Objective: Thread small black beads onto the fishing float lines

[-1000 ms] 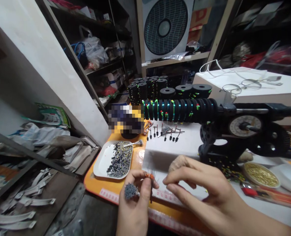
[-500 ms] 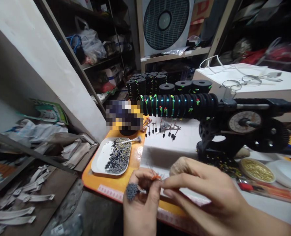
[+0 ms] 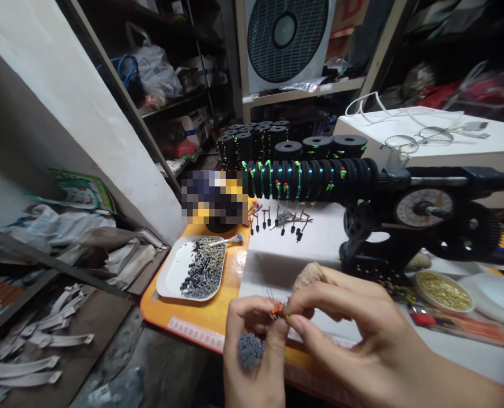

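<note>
one orange bundle (image 3: 277,309) between left fingers (image 3: 276,343), right fingers (image 3: 303,301) at its edge

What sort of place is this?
Probably a small workshop: a black machine with exposed gears sits over an orange table, a white tray holds many tiny grey, black and yellow pieces, and cluttered shelves stand behind.

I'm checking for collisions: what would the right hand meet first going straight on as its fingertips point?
Probably the orange pieces in the left hand; the right hand looks almost there, though depth is unclear.
</note>
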`<state>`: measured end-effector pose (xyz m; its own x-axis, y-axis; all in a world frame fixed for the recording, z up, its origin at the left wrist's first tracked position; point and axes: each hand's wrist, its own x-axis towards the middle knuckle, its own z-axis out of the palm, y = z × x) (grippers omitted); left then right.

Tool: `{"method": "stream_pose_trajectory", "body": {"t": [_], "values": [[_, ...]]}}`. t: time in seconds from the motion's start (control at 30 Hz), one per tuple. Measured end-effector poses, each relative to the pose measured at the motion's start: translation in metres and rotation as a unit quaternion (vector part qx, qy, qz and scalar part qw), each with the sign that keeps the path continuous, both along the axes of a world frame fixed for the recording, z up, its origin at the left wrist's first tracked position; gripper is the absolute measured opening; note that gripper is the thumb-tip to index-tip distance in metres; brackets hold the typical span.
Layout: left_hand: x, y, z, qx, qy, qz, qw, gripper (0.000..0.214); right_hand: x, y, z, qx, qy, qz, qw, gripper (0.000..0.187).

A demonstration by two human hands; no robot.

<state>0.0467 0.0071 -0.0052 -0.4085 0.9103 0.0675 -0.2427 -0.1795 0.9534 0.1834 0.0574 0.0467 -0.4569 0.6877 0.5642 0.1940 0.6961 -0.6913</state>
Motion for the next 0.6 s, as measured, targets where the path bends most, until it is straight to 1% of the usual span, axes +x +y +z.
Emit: {"method": "stream_pose_trajectory", "body": {"t": [0.03, 0.07, 0.1, 0.13, 0.2, 0.27, 0.3, 0.37, 0.43, 0.5, 0.6], "values": [[0.000, 0.000, 0.001, -0.033, -0.045, -0.026, 0.998, 0.028, 0.000, 0.001, 0.000, -0.006, 0.001, 0.000, 1.000, 0.016], [0.000, 0.000, 0.002, -0.066, -0.104, -0.065, 0.990, 0.039, -0.001, 0.002, 0.000, -0.010, 0.004, 0.001, 1.000, 0.017], [0.000, 0.000, 0.003, -0.093, -0.165, -0.114, 0.975, 0.049, -0.001, 0.003, 0.001, -0.009, 0.009, 0.003, 1.000, 0.017], [-0.001, 0.001, 0.004, -0.111, -0.215, -0.165, 0.956, 0.053, -0.001, 0.004, 0.001, -0.006, 0.013, 0.007, 1.000, 0.017], [-0.004, 0.004, 0.006, -0.124, -0.268, -0.237, 0.926, 0.047, 0.000, 0.006, 0.002, 0.008, 0.018, 0.020, 1.000, 0.017], [-0.009, 0.006, 0.006, -0.126, -0.277, -0.262, 0.916, 0.035, 0.002, 0.007, 0.002, 0.030, 0.010, 0.031, 0.999, 0.018], [-0.011, 0.008, 0.007, -0.126, -0.275, -0.263, 0.916, 0.032, 0.003, 0.008, 0.001, 0.042, 0.002, 0.032, 0.999, 0.018], [-0.015, 0.009, 0.007, -0.128, -0.272, -0.256, 0.919, 0.033, 0.005, 0.009, -0.002, 0.072, -0.020, 0.036, 0.997, 0.017], [-0.016, 0.009, 0.008, -0.126, -0.265, -0.235, 0.927, 0.036, 0.005, 0.009, -0.006, 0.095, -0.037, 0.040, 0.994, 0.016], [-0.016, 0.009, 0.009, -0.108, -0.257, -0.177, 0.944, 0.032, 0.004, 0.009, -0.009, 0.098, -0.044, 0.048, 0.993, 0.016], [-0.014, 0.008, 0.012, -0.073, -0.237, -0.062, 0.967, 0.028, 0.005, 0.011, -0.008, 0.065, -0.027, 0.073, 0.995, 0.019]]}}
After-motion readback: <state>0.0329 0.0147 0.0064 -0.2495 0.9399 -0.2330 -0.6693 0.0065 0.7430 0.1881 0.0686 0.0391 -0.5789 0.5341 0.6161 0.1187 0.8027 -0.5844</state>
